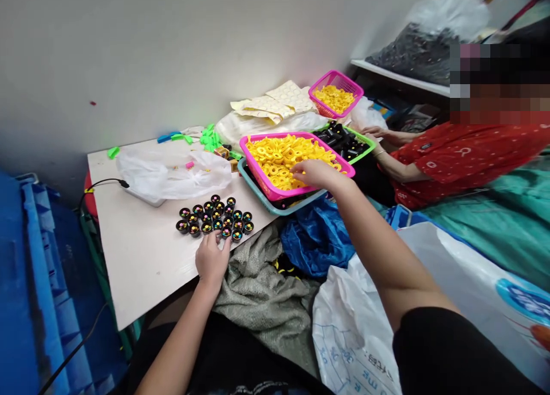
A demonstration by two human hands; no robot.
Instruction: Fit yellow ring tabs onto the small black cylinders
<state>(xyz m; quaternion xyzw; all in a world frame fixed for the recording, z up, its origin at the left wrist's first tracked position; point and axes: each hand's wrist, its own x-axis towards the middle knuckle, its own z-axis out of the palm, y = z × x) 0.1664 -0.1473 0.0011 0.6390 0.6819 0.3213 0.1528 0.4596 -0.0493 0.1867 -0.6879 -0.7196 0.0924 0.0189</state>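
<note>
My left hand [212, 257] rests at the table's front edge, its fingertips touching the near side of a group of small black cups [217, 210]. Thumb and forefinger are apart there, and no cup is visibly gripped. Coloured dots show inside the cups, which stand close together in rough rows. Over a pink basket [275, 193] my right hand [317, 174] reaches into a heap of yellow ring-shaped plastic pieces [279, 154]. Its fingers are stretched and slightly spread, with the tips against the heap. The basket sits on a blue-grey tray [281, 210].
A green basket of black parts [344, 143] stands near a co-worker in a red shirt [468, 160]. Behind is another pink basket [335, 94]. A plastic bag [176, 174] lies on the white table [146, 269]. Blue crates [47, 280] stand at left, sacks [356, 326] below.
</note>
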